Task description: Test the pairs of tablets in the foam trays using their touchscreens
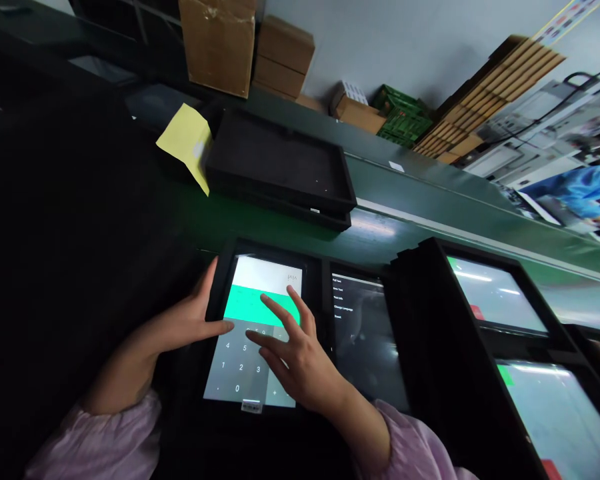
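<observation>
A tablet [260,293] lies flat in a black tray in front of me, its screen lit with a green band and a number keypad. My left hand [187,327] rests on the tablet's left edge, thumb along the frame and a finger stretched onto the screen. Over the keypad my right hand [293,357] hovers with its fingers spread and stretched out, the fingertips at or just above the glass. Neither hand holds anything. A second tablet [365,333] lies beside the first on the right, dark with a short white menu list.
A stack of black trays [280,167] sits on the green conveyor belt [420,193] beyond, with a yellow sheet [187,140] at its left. Two more lit tablets [495,293] stand in trays at the right. Cardboard boxes [220,40] and green crates [403,117] line the wall.
</observation>
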Tool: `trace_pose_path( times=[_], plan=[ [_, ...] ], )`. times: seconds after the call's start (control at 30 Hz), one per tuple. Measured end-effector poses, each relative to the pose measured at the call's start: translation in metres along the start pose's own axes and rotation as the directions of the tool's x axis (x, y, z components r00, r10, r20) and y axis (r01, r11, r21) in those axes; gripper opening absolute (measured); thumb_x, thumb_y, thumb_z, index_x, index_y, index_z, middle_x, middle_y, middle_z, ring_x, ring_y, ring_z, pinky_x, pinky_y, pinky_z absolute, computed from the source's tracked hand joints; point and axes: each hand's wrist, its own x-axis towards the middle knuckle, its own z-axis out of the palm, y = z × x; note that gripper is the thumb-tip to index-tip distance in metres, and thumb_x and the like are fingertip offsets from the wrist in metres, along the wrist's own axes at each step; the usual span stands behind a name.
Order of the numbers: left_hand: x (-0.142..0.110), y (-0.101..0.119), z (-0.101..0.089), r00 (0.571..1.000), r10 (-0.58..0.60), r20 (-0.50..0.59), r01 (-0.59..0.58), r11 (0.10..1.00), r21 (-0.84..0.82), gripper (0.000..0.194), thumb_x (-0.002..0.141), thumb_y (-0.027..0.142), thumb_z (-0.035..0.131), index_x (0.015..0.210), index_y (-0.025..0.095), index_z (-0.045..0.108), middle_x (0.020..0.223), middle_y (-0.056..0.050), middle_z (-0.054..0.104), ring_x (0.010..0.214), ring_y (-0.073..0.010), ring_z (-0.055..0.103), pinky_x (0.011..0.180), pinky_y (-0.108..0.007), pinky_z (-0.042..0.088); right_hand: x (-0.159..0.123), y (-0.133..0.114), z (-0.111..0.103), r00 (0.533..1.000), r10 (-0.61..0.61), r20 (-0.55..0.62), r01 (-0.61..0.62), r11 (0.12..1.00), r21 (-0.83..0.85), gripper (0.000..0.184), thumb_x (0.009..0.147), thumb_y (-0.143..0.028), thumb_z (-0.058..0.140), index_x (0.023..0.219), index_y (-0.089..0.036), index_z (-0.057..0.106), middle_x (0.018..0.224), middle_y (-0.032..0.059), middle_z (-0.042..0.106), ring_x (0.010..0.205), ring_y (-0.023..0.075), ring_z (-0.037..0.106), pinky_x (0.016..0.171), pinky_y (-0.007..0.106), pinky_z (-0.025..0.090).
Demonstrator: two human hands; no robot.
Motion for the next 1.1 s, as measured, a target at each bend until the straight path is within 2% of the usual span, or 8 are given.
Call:
trace_pose_path(
  times=[0.13, 0.23, 0.43, 0.57, 0.8, 0.97, 1.03, 1.1],
  plan=[
    [-0.002, 0.002, 0.001, 0.999, -0.033, -0.002, 0.033, 0.999, 0.032, 0.126, 0.074, 0.057, 0.069, 0.159, 0.012, -0.012, 0.168, -0.019, -0.008, 0.154, -0.0374, 0.001, 0.123, -0.055, 0.011, -0.005, 0.014, -0.01, 0.975, 0.124, -0.186, -0.116, 0.992, 0.053, 0.031, 0.097, -0.015, 0.049, 0.105, -0.023, 0.078, 0.144, 0.0082, 0.054, 0.147, 0.0329, 0.028, 0.111, 0.059, 0.043],
    [-0.002, 0.004, 0.0, 0.999, -0.034, 0.002, 0.034, 0.999, 0.001, 0.124, 0.075, 0.059, 0.067, 0.16, 0.013, -0.01, 0.167, -0.016, -0.013, 0.153, -0.0373, -0.005, 0.123, -0.055, 0.007, -0.012, 0.029, -0.015, 0.93, 0.223, -0.293, -0.228, 0.974, 0.017, 0.03, 0.095, -0.014, 0.051, 0.094, -0.023, 0.079, 0.133, 0.009, 0.062, 0.14, 0.033, 0.037, 0.107, 0.06, 0.045],
    [-0.002, 0.013, 0.0, 0.998, -0.062, 0.016, 0.064, 0.989, -0.13, 0.118, 0.078, 0.062, 0.06, 0.16, 0.015, -0.01, 0.167, -0.012, -0.015, 0.153, -0.0337, -0.012, 0.124, -0.052, 0.008, -0.013, 0.035, -0.01, 0.949, 0.234, -0.212, -0.247, 0.969, -0.033, 0.028, 0.097, -0.018, 0.051, 0.1, -0.022, 0.079, 0.137, 0.0106, 0.059, 0.14, 0.0334, 0.037, 0.104, 0.059, 0.048],
    [-0.001, 0.016, 0.001, 0.995, -0.094, -0.014, 0.09, 0.98, -0.176, 0.111, 0.081, 0.06, 0.059, 0.161, 0.018, -0.006, 0.168, -0.008, -0.013, 0.153, -0.0307, -0.012, 0.124, -0.05, 0.007, -0.008, 0.026, -0.008, 0.977, 0.176, -0.118, -0.185, 0.98, -0.069, 0.03, 0.098, -0.02, 0.051, 0.115, -0.024, 0.075, 0.153, 0.0096, 0.045, 0.149, 0.0372, 0.023, 0.109, 0.065, 0.043],
    [0.001, 0.012, 0.004, 0.988, -0.133, -0.082, 0.111, 0.966, -0.234, 0.106, 0.08, 0.064, 0.059, 0.162, 0.022, 0.005, 0.17, -0.006, -0.002, 0.155, -0.0295, -0.002, 0.125, -0.049, 0.007, -0.011, 0.03, -0.009, 0.944, 0.241, -0.226, -0.259, 0.964, -0.053, 0.031, 0.097, -0.017, 0.049, 0.096, -0.02, 0.079, 0.141, 0.0103, 0.056, 0.149, 0.0373, 0.024, 0.111, 0.067, 0.039],
    [0.004, 0.017, 0.008, 0.963, -0.194, -0.187, 0.119, 0.928, -0.353, 0.091, 0.08, 0.053, 0.066, 0.158, 0.03, 0.026, 0.168, -0.003, 0.022, 0.155, -0.0319, 0.011, 0.125, -0.049, 0.019, -0.009, 0.027, -0.009, 0.969, 0.205, -0.138, -0.216, 0.974, -0.064, 0.03, 0.097, -0.018, 0.051, 0.111, -0.024, 0.077, 0.157, 0.008, 0.039, 0.154, 0.0387, 0.008, 0.115, 0.068, 0.033],
    [0.007, 0.019, 0.01, 0.949, -0.221, -0.225, 0.106, 0.896, -0.431, 0.082, 0.081, 0.049, 0.068, 0.154, 0.032, 0.035, 0.164, -0.004, 0.034, 0.152, -0.0326, 0.025, 0.123, -0.048, 0.026, -0.011, 0.034, -0.016, 0.962, 0.206, -0.179, -0.22, 0.974, -0.063, 0.03, 0.097, -0.018, 0.05, 0.106, -0.023, 0.079, 0.156, 0.0072, 0.041, 0.154, 0.0384, 0.008, 0.116, 0.068, 0.032],
    [0.011, 0.02, 0.013, 0.945, -0.233, -0.232, 0.078, 0.843, -0.532, 0.076, 0.082, 0.047, 0.067, 0.151, 0.031, 0.04, 0.156, -0.005, 0.047, 0.145, -0.0327, 0.041, 0.12, -0.047, 0.034, -0.02, 0.048, -0.027, 0.927, 0.247, -0.281, -0.278, 0.958, -0.074, 0.031, 0.097, -0.02, 0.05, 0.097, -0.023, 0.08, 0.15, 0.0077, 0.05, 0.152, 0.0378, 0.016, 0.114, 0.068, 0.033]
  ],
)
